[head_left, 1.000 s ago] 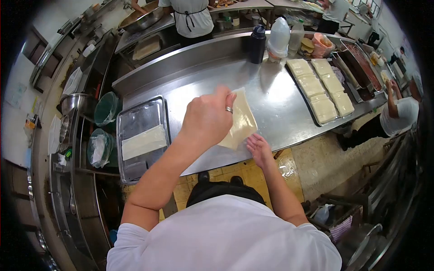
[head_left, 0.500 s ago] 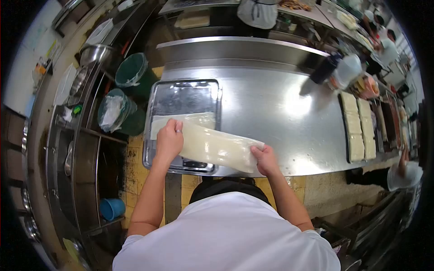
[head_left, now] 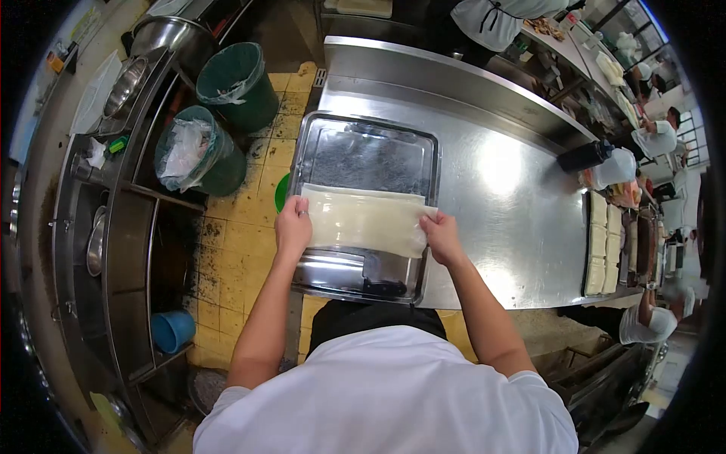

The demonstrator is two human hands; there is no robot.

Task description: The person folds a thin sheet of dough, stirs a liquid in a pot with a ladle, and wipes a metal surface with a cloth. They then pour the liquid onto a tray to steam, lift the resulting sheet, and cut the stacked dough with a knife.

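Note:
A pale, glossy sheet of dough [head_left: 363,223] is stretched between my hands, level over a metal tray [head_left: 364,284]. My left hand [head_left: 293,223] is closed on the sheet's left end, and a ring shows on one finger. At the opposite end, the thumb and fingers of my right hand [head_left: 442,233] pinch the corner. Along the sheet's far side the edge of another pale layer shows, partly hidden beneath it. The tray's bare, shiny floor is visible beyond and in front of the dough.
The tray rests at the left end of a steel table [head_left: 491,250]. To the right lie a dark tray of pale dough blocks [head_left: 597,242] and a dark bottle [head_left: 584,156]. Two lined green bins [head_left: 227,170] stand at left. Other people work at the back and right.
The sheet has gone from slanting down rightward to nearly level, now lying across the tray between my hands. My view has turned, so the table appears shifted. Both hands keep their hold.

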